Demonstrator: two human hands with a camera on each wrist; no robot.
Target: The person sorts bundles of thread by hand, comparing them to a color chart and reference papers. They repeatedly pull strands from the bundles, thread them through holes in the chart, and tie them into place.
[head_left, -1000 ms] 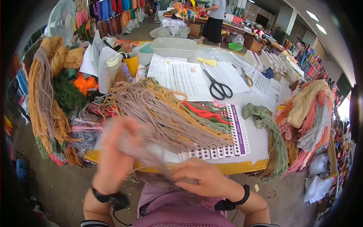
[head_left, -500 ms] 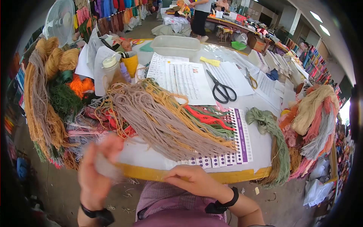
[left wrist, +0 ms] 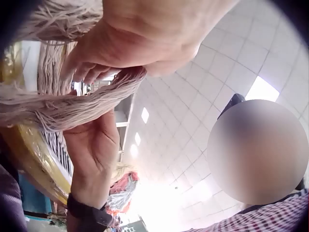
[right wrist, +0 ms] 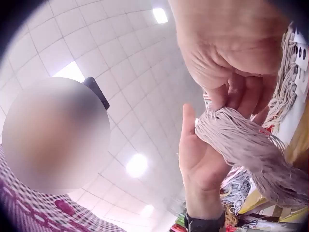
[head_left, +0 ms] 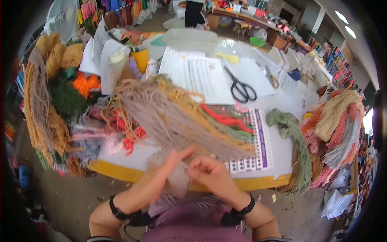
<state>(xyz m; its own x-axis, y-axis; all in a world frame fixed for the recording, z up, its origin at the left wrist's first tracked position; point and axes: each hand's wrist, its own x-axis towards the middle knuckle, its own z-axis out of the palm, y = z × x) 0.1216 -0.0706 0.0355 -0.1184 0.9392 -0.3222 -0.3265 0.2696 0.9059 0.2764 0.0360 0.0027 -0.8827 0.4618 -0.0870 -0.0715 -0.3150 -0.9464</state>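
A bundle of greyish-mauve yarn (head_left: 178,179) hangs between my two hands, in front of the table's near edge. My left hand (head_left: 155,181) holds it between thumb and fingers, the thumb standing up beside it in the right wrist view. My right hand (head_left: 213,177) has its fingers curled at the bundle's upper end, pinching strands there. In the left wrist view the yarn (left wrist: 82,106) runs from under my left hand past my right palm. Beyond the hands, long mauve and ochre strands (head_left: 173,117) lie across the table, their ends at a punched card strip (head_left: 258,141).
Black scissors (head_left: 242,90) lie beside printed sheets (head_left: 201,76). Coloured yarn heaps (head_left: 60,97) fill the left side; a green skein (head_left: 290,133) hangs over the front edge at right. A clear plastic tray (head_left: 191,40) stands at the back, and a fan (head_left: 62,18) behind left.
My left hand swung down and left with the mauve yarn, then came back right beside my right hand. The bundle now shows between both hands. The table strands stay in place.
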